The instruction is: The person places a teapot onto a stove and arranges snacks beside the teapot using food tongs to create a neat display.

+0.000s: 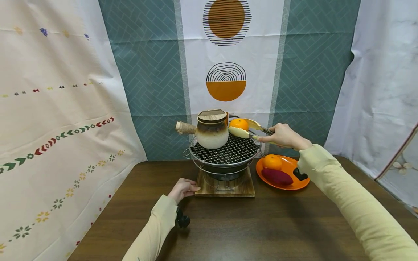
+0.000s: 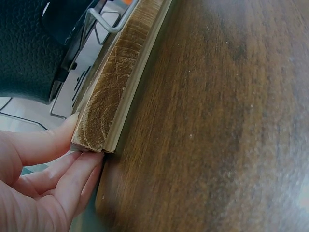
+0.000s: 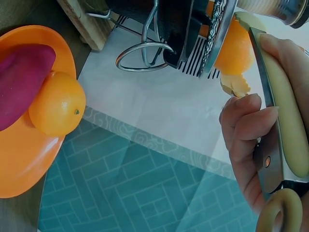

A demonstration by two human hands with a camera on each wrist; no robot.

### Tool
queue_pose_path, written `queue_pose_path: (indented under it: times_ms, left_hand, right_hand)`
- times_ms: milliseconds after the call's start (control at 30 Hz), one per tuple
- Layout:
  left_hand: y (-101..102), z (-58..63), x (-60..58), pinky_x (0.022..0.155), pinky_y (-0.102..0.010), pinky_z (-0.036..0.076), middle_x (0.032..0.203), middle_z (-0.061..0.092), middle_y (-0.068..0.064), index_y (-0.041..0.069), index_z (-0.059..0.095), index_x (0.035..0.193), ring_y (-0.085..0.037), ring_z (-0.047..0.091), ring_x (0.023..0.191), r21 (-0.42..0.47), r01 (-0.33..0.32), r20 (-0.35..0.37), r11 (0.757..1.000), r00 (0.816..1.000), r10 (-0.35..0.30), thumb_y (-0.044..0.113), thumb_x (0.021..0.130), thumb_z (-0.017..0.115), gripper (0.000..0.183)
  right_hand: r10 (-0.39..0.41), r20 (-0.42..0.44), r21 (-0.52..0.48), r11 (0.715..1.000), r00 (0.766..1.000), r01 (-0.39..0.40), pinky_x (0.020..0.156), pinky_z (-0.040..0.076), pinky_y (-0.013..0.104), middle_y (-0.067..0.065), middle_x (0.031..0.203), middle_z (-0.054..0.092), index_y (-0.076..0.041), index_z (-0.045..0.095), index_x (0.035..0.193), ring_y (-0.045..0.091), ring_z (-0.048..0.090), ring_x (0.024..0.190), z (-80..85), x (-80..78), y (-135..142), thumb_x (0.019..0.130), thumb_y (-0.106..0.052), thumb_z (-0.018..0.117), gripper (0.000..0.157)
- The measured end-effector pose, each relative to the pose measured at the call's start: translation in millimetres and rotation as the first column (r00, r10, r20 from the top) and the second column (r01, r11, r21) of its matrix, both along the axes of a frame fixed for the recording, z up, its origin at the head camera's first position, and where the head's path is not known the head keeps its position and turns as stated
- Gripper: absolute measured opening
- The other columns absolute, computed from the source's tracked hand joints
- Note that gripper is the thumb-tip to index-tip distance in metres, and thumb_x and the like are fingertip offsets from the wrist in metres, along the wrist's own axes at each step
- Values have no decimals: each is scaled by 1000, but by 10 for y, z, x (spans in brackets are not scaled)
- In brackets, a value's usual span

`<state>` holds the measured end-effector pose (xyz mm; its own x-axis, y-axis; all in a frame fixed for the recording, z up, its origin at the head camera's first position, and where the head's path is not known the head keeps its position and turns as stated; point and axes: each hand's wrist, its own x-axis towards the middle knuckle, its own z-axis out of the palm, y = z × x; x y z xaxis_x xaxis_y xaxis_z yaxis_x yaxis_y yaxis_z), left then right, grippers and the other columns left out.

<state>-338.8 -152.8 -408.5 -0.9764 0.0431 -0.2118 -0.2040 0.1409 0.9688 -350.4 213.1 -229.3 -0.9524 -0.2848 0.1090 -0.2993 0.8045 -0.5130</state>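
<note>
My right hand (image 1: 283, 136) grips a pair of tongs (image 3: 289, 108) with pale yellow tips and grip. An orange (image 1: 239, 124) sits between the tong tips, over the back right of the round grill mesh (image 1: 228, 154); in the right wrist view it appears to be against the mesh. A brown-and-cream pot (image 1: 213, 136) with a wooden lid and a rope-wrapped handle stands on the mesh, left of the orange. Under the grill lies a square wooden board (image 1: 249, 183). My left hand (image 1: 184, 189) pinches the board's near left corner, thumb on top in the left wrist view.
Right of the grill, an orange plate (image 1: 285, 185) holds a second orange (image 1: 272, 162) and a purple sweet potato (image 1: 277, 177). Wire loops stick out from the grill's sides. A patterned curtain (image 1: 147, 72) hangs behind the brown table (image 1: 228, 228).
</note>
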Motion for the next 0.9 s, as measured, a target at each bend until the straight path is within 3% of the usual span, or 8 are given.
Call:
queue_pose_path:
  times_ms: [467, 633, 767, 867, 900]
  left_hand:
    - [7, 21, 5, 73, -42, 48, 97, 59, -24, -21, 50, 110, -22, 61, 74, -13, 2, 6, 1000, 1000, -2, -12, 75, 65, 39]
    - [-7, -62, -82, 77, -44, 46, 102, 58, -26, -19, 52, 111, -28, 60, 83, -30, 3, 9, 1000, 1000, -3, -10, 74, 67, 41]
    - [-57, -156, -171, 73, -42, 48, 98, 59, -25, -18, 53, 108, -28, 61, 81, -5, 50, -16, 999, 999, -50, -6, 72, 71, 42]
    - [-46, -122, -137, 72, -42, 48, 98, 58, -25, -19, 53, 109, -27, 61, 79, -5, 38, -12, 999, 999, -38, -8, 74, 69, 40]
    - [-19, -78, -92, 75, -44, 47, 101, 58, -26, -19, 51, 112, -27, 61, 81, -26, 6, 4, 1000, 1000, -6, -10, 75, 66, 40]
  right_hand:
    - [-2, -14, 1, 1000, 1000, 2, 42, 33, 27, 2, 49, 35, -2, 60, 83, 15, 36, 42, -47, -32, -29, 78, -52, 64, 50]
    - [-13, -19, -1, 1000, 1000, 13, 41, 32, 26, 1, 50, 35, -1, 60, 87, 15, 36, 42, -58, -26, -24, 78, -52, 64, 53]
    - [-16, -26, 4, 1000, 1000, 16, 41, 31, 25, 1, 50, 35, 0, 60, 86, 14, 35, 41, -63, -22, -22, 78, -53, 64, 54]
    - [-18, -28, 7, 1000, 999, 19, 41, 31, 26, 2, 50, 36, 1, 60, 88, 15, 34, 41, -62, -17, -21, 77, -53, 64, 55]
    - [-20, -27, 9, 1000, 999, 20, 42, 31, 26, 2, 50, 36, 1, 61, 89, 15, 34, 41, -62, -17, -20, 77, -53, 64, 56]
